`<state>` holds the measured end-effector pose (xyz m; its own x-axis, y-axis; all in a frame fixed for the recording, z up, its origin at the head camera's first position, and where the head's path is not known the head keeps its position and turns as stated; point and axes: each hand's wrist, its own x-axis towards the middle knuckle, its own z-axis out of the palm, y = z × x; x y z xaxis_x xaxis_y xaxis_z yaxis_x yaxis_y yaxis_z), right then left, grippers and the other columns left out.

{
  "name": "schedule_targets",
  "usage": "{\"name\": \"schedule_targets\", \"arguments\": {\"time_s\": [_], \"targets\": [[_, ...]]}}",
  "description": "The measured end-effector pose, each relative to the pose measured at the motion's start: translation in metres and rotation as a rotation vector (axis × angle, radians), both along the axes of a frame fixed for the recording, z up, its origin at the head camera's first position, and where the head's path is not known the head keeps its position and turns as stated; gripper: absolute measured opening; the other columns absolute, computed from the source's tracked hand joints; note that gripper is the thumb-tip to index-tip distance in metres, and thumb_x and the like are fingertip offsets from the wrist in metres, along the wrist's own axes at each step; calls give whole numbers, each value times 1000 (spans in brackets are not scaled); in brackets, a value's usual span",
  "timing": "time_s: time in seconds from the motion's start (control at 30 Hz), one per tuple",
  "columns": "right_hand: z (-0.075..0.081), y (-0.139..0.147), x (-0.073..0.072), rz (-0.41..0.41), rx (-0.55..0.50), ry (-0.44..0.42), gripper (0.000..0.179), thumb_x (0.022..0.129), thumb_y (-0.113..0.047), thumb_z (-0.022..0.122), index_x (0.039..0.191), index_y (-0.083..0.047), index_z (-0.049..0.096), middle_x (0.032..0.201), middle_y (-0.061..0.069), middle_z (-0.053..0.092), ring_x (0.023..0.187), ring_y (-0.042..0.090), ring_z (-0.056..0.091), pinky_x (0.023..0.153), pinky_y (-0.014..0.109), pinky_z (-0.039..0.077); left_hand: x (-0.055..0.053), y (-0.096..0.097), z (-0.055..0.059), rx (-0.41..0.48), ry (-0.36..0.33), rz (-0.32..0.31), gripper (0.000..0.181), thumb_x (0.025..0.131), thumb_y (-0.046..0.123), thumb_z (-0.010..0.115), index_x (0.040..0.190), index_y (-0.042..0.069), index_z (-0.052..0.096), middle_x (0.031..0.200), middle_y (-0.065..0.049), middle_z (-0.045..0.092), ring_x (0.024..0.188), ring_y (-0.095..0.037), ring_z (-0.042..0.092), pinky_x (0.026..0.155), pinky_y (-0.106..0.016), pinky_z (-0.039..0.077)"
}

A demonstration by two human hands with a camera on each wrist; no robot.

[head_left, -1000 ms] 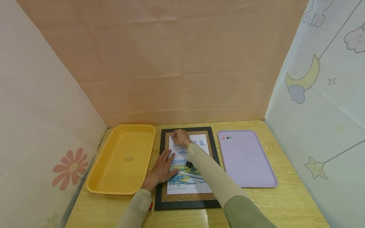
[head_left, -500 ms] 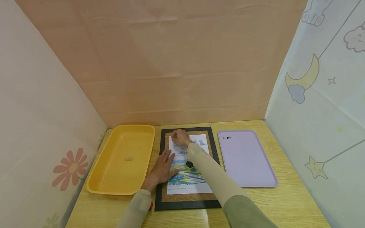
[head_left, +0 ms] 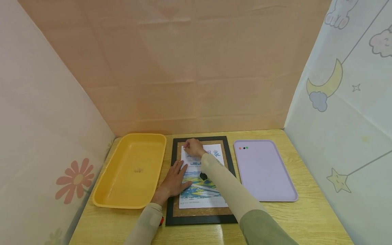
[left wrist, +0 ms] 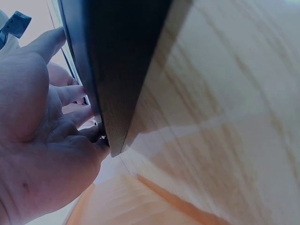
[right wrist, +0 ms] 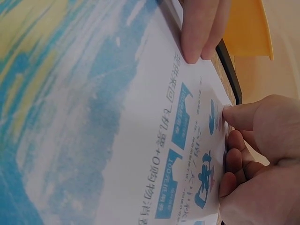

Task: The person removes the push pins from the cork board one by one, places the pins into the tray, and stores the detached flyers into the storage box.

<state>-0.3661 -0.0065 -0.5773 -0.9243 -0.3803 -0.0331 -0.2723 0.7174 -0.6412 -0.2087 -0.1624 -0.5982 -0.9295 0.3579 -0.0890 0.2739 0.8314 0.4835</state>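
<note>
Surface before me: a table (head_left: 315, 214), pale yellow wood-grain top, streaks also clear from my left wrist view. Directly on it I count three items, in a row. To my left, a yellow tray (head_left: 131, 183), raised walls, rounded corners. In the middle, a cork board (head_left: 199, 220) with black frame, lying flat, long sides running away from me. To my right, a light purple tray (head_left: 266, 173), low rim, rounded corners. Narrow strips of tabletop separate the board from both trays.

Downward head view, close wrist views, head and right sharing paper (head_left: 199, 190)
</note>
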Motion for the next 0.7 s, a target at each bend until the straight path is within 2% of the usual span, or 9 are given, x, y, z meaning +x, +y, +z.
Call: {"name": "schedule_targets", "arguments": {"time_s": [0.1, 0.33, 0.47, 0.5, 0.7], "targets": [[0, 0, -1, 0, 9, -4, 15, 110, -14, 69, 116, -7, 80, 114, 10, 81, 97, 21, 69, 96, 40, 59, 2, 1, 3, -2, 3, -2, 85, 108, 41, 75, 172, -2, 39, 185, -29, 26, 174, -56, 16, 140, -74, 19], [-1, 0, -2, -6, 11, -24, 15, 110, -15, 70, 116, -8, 82, 115, 9, 82, 100, 23, 71, 99, 41, 60, -1, -1, -5, 9, 3, 8, 87, 108, 44, 75, 174, 1, 38, 187, -26, 25, 176, -53, 14, 142, -71, 17], [-3, -1, -5, -8, 16, -31, 16, 109, -15, 69, 116, -8, 82, 114, 9, 82, 98, 22, 70, 98, 41, 60, 0, 0, -2, -18, -15, 16, 86, 108, 43, 75, 174, 2, 38, 187, -24, 24, 177, -50, 14, 143, -69, 17], [-11, 0, -9, 0, 6, -11, 17, 110, -19, 69, 114, -11, 82, 112, 6, 82, 96, 20, 69, 97, 39, 60, 0, 1, 0, -23, -15, 16, 86, 108, 43, 75, 174, 1, 39, 187, -25, 24, 176, -51, 15, 143, -69, 18], [-14, 0, -11, -4, -6, -14, 16, 109, -19, 70, 113, -10, 82, 110, 6, 82, 94, 19, 69, 97, 39, 59, 1, 1, 2, -28, -6, 9, 86, 107, 41, 76, 173, -1, 39, 186, -27, 25, 175, -53, 17, 141, -72, 19]]}}
